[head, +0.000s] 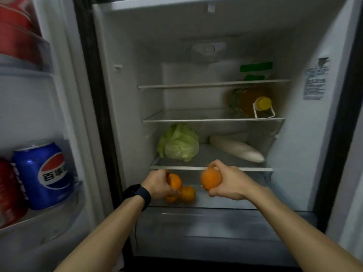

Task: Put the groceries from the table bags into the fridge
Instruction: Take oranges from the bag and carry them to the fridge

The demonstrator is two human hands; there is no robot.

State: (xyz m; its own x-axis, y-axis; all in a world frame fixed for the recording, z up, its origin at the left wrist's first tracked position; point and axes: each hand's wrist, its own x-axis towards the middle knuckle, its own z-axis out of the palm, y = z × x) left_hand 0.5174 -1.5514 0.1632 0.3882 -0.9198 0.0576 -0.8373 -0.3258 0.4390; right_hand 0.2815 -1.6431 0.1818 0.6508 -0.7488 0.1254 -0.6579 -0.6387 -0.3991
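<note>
The fridge [294,146] stands open in front of me. My left hand [157,183], with a dark watch on the wrist, grips an orange [175,180] low in the bottom compartment. Two more oranges lie just below it, one [188,194] to the right and one [170,199] partly hidden under my hand. My right hand [229,183] holds another orange [210,178] at the front edge of the lowest glass shelf [245,169].
A cabbage [179,143] and a white radish [236,149] lie on the lowest shelf. A yellow-capped bottle [253,103] lies on the shelf above. The door [29,114] at left holds a blue cola can [43,175] and red cans [9,191].
</note>
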